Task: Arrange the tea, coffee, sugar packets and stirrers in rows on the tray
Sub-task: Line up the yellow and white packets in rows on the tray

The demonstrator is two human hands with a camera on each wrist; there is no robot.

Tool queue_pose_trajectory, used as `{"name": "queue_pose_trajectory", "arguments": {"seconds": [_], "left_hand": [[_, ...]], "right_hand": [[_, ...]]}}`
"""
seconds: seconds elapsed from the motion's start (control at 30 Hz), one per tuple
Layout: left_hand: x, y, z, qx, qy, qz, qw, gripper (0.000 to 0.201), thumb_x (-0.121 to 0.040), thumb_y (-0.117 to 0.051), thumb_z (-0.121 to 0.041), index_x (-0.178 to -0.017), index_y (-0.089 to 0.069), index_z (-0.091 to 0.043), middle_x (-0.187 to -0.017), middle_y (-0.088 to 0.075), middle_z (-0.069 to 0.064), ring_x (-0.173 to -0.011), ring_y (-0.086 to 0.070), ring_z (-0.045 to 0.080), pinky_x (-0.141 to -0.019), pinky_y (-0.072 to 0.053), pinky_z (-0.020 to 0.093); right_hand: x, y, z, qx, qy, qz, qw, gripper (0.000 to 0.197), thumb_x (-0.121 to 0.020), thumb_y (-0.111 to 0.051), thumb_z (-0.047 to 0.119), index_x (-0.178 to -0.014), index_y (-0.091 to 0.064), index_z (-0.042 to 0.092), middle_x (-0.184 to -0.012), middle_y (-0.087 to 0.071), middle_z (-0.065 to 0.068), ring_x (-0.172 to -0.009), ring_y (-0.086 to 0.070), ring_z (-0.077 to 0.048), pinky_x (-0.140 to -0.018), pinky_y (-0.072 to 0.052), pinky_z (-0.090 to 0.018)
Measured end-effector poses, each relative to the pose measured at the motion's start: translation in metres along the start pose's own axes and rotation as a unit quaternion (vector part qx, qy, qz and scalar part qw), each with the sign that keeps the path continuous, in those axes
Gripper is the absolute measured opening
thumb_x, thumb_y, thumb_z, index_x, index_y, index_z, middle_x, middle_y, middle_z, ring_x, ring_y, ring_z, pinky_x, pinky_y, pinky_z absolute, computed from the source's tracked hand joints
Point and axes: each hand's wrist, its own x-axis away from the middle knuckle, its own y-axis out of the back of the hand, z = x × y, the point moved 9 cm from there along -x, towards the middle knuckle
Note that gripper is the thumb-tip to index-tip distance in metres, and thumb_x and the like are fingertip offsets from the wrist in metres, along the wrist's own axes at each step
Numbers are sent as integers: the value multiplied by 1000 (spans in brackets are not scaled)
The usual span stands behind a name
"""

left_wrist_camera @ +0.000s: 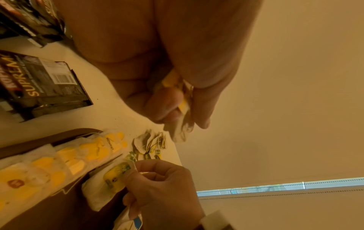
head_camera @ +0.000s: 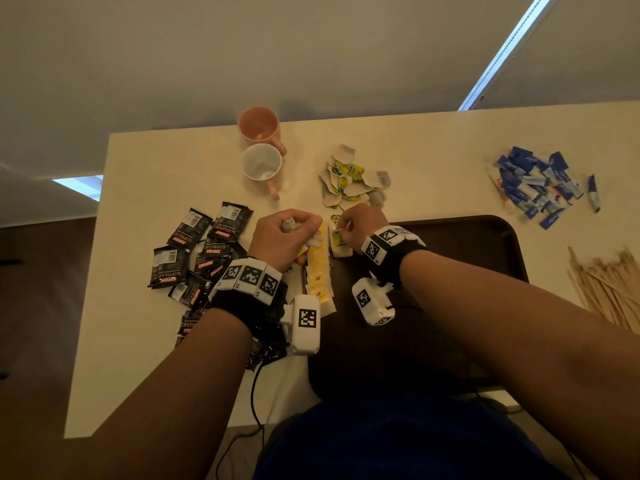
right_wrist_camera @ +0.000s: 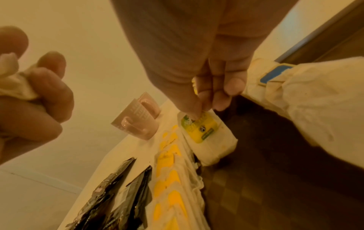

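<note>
Two cups (head_camera: 260, 147) stand beyond the hands; coffee sachets (head_camera: 194, 251) lie left, sugar packets (head_camera: 540, 185) and stirrers (head_camera: 609, 289) right. A tea row (head_camera: 318, 271) runs lengthwise along the tray (head_camera: 485, 244) edge. Left hand (head_camera: 282, 240) clutches teabags; right hand (head_camera: 360, 225) pinches one teabag (right_wrist_camera: 204, 132) onto the tray.

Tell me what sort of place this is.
Probably an office or hotel refreshment station: a cream tabletop with two plastic mugs, black instant-coffee sachets, blue sugar packets and a dark brown serving tray.
</note>
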Motion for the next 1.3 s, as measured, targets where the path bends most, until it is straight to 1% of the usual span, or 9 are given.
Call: {"name": "queue_pose_trajectory", "arguments": {"seconds": [0.13,0.33,0.53,0.7,0.8,0.9,1.03,1.2,1.3], "left_hand": [[-1,-3,3,6,9,2,1000,15,-88,-74,-26,-91,-74,-11,-72,-68,8,-41,-51,12,-40,-40,20],[-2,-6,12,22,28,12,999,21,-89,-71,-35,-89,-75,-14,-78,-69,13,-48,-54,15,-45,-42,24],[7,-17,18,144,118,30,982,42,-101,-49,-44,-90,-70,-10,-72,-63,15,-51,-50,19,-43,-41,23],[20,-29,13,246,163,55,954,56,-101,-36,-56,-97,-64,-6,-74,-65,11,-57,-55,18,-46,-44,24],[27,-36,7,293,167,68,939,60,-100,-36,-57,-105,-63,-4,-80,-65,11,-59,-57,16,-47,-47,23],[32,-42,2,324,171,76,927,58,-101,-33,-54,-99,-63,-5,-78,-69,10,-57,-65,16,-48,-51,23],[34,-43,8,321,177,79,927,52,-104,-36,-46,-117,-61,-3,-89,-69,12,-71,-68,20,-60,-57,29],[36,-35,13,280,161,69,944,32,-102,-43,-33,-92,-64,-10,-85,-68,10,-74,-64,18,-62,-54,29],[36,-29,15,263,144,63,952,29,-97,-54,-22,-113,-63,1,-97,-64,15,-79,-62,19,-60,-54,28]], "right_hand": [[-3,1,-1,-15,-2,-7,1000,14,-82,-63,14,-83,-74,22,-91,-71,-3,-87,-65,-22,-76,-57,-32],[7,12,-6,-38,2,-37,999,18,-81,-70,22,-99,-69,25,-97,-62,2,-93,-61,-17,-78,-48,-25],[44,53,24,-105,119,-88,983,15,-88,-67,27,-94,-75,15,-83,-71,1,-68,-56,-3,-59,-39,-8],[81,64,62,-143,228,-70,961,17,-83,-73,30,-93,-76,17,-81,-71,6,-70,-62,-5,-67,-51,-21],[88,59,69,-99,243,-73,962,25,-78,-78,32,-100,-76,20,-89,-66,0,-75,-54,-10,-67,-42,-24],[90,56,70,-54,225,-70,970,31,-74,-80,36,-100,-74,21,-93,-56,-2,-84,-49,-12,-71,-36,-26],[96,61,71,-118,222,-85,964,17,-73,-81,23,-88,-74,19,-91,-58,-4,-77,-48,-10,-69,-37,-24],[102,63,69,-168,234,-70,955,7,-73,-77,15,-78,-72,15,-82,-65,-1,-71,-57,-10,-65,-47,-27],[107,65,69,-224,256,-44,940,7,-76,-77,11,-79,-71,10,-78,-70,-1,-70,-64,-6,-65,-54,-24]]}}
